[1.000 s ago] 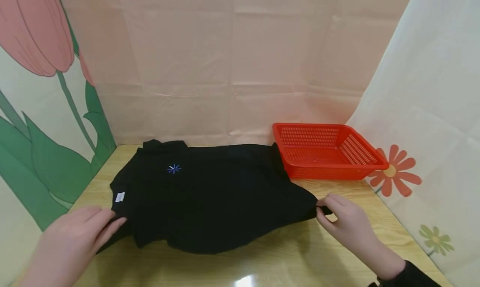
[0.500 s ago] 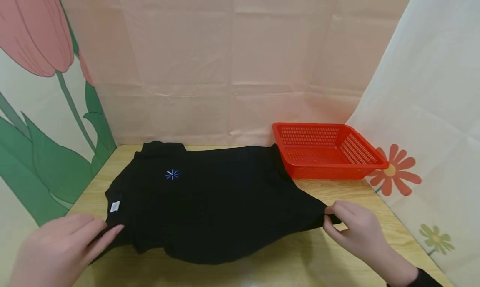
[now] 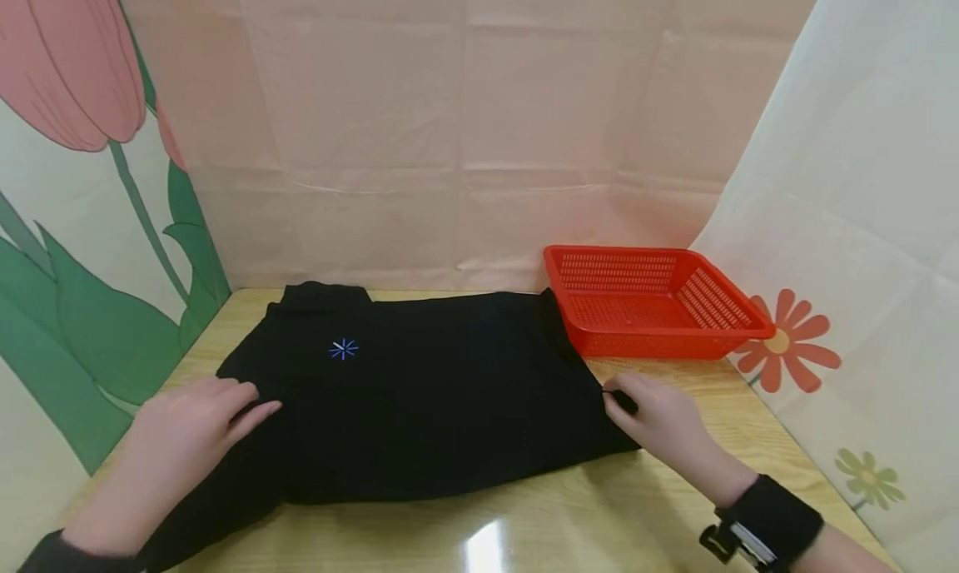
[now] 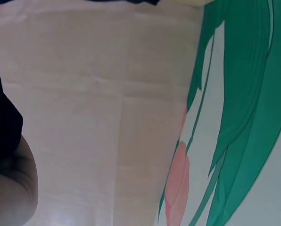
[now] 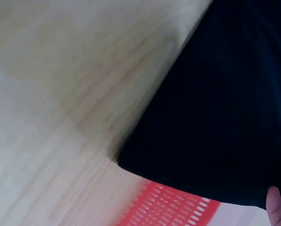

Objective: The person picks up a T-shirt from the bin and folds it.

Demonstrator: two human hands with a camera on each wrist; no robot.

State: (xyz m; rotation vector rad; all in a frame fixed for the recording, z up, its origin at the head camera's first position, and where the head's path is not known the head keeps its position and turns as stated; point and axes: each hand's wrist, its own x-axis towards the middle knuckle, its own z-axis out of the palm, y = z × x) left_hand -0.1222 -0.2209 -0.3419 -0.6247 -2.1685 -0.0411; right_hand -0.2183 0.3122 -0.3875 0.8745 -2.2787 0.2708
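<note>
A black T-shirt (image 3: 449, 398) with a small blue starburst print lies spread sideways over the table in the head view. My left hand (image 3: 187, 427) pinches the cloth at the shirt's left end, and a sleeve-like flap hangs from there toward the lower left. At the right end, my right hand (image 3: 663, 415) pinches the hem between thumb and fingers. The left wrist view catches dark cloth (image 4: 4, 117) at its left edge, raised close to the hand. In the right wrist view, a fingertip (image 5: 275, 207) grips the hem's edge, and the shirt's corner hangs beyond it.
A red plastic basket (image 3: 659, 340) stands at the back right, against the shirt's far right corner. The wooden table (image 3: 569, 523) meets a pinkish cloth backdrop (image 3: 419, 140) behind, with flower-printed sheets at both sides.
Both hands first drew the cloth outward and nearer. Since then the left hand has moved up and right, the right hand left and up. The white collar label has gone from sight.
</note>
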